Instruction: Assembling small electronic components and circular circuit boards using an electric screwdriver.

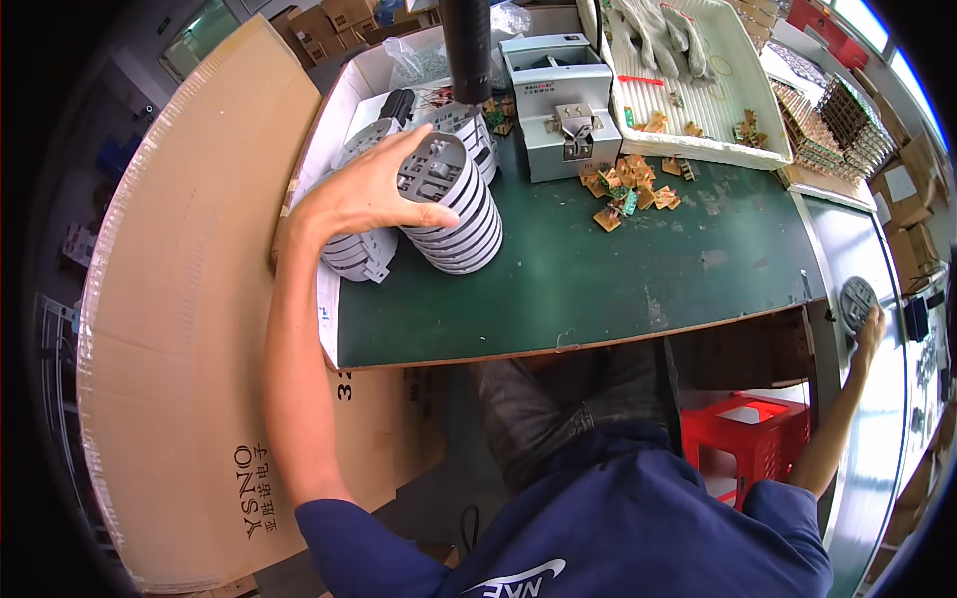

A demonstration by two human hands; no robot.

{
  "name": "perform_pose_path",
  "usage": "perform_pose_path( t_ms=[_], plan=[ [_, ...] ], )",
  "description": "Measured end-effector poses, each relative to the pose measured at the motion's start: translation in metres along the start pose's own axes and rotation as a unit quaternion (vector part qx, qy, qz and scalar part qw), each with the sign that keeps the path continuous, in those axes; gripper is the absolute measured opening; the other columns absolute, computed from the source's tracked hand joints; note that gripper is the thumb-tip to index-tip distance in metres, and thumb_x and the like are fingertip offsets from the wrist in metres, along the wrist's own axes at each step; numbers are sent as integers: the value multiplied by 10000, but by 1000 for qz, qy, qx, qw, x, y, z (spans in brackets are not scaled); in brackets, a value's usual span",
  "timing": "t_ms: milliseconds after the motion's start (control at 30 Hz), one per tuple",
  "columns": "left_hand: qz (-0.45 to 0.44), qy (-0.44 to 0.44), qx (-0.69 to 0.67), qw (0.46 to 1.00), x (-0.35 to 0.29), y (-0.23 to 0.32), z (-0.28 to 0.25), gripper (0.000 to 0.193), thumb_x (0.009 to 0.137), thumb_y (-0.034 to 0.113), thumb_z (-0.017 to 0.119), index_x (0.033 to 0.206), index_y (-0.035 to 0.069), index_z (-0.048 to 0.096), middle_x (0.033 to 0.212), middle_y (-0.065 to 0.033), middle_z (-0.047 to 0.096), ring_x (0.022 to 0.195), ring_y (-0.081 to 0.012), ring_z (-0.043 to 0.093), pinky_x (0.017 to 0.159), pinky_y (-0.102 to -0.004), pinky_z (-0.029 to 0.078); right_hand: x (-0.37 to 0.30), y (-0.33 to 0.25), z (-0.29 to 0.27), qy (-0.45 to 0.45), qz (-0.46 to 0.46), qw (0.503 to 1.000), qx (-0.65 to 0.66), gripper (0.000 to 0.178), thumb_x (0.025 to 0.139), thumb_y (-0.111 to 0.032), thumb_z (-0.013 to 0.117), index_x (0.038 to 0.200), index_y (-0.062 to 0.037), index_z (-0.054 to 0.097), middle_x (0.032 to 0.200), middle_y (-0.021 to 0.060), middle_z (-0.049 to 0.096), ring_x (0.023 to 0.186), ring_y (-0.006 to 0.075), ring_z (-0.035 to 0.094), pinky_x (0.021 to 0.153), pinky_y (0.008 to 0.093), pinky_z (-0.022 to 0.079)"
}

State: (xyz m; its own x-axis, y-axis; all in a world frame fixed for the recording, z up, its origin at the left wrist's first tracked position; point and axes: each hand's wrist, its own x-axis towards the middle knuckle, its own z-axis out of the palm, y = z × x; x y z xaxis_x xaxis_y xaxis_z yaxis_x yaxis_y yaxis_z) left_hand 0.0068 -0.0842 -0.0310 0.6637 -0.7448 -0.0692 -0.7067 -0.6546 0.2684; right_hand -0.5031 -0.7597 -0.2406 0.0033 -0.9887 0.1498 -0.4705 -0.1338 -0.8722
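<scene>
My left hand (374, 189) is spread across the top of a stack of grey round plastic housings (469, 234), thumb at the near rim and fingers at the far rim, gripping the uppermost one. More grey housings (354, 256) lie in piles beside and behind that stack, partly hidden by my hand and wrist. Far to the right, my right hand (870, 334) holds a single grey round housing (856, 302) by its edge, over a shiny long surface (865, 419). Molded ribs and slots show on that piece.
A grey bench machine (563, 110) stands at the back, beside a dark hanging tool (467, 50). Small circuit boards (633, 189) lie heaped before a white foam tray (698, 140) with gloves. Cardboard (189, 319) stands left; a red stool (748, 439) sits below right.
</scene>
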Motion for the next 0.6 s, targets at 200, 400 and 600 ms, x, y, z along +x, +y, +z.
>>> perform_pose_path(
  t_ms=[200, 400, 600],
  plan=[
    [42, -61, -44, 996, -1, -15, -5, 1289, 630, 535, 928, 1634, 82, 257, 1680, -201, 271, 1576, -333, 201, 1280, -423, 208, -4, 10, 2, 113, -36, 875, -469, 562, 1038, -394, 522, 1537, -140, 467, 1467, 186, 567, 1350, 382, 524, 1085, 573, 425],
    [79, -46, -102, 991, 7, -19, 1, 1303, 600, 460, 960, 1646, 139, 253, 1696, -173, 250, 1597, -313, 137, 1290, -432, 167, -22, -52, 16, 247, -384, 814, -359, 528, 1036, -366, 581, 1538, -233, 485, 1513, 141, 538, 1413, 354, 469, 1165, 550, 356],
    [11, 150, -311, 938, -76, 0, -3, 782, 896, 349, 809, 1514, 10, 469, 1510, -176, 522, 1407, -282, 478, 1173, -413, 385, -174, -176, 63, -4, -400, 898, -181, 427, 1067, -252, 562, 1471, -114, 560, 1439, 148, 603, 1349, 295, 557, 1113, 446, 445]
  ],
)
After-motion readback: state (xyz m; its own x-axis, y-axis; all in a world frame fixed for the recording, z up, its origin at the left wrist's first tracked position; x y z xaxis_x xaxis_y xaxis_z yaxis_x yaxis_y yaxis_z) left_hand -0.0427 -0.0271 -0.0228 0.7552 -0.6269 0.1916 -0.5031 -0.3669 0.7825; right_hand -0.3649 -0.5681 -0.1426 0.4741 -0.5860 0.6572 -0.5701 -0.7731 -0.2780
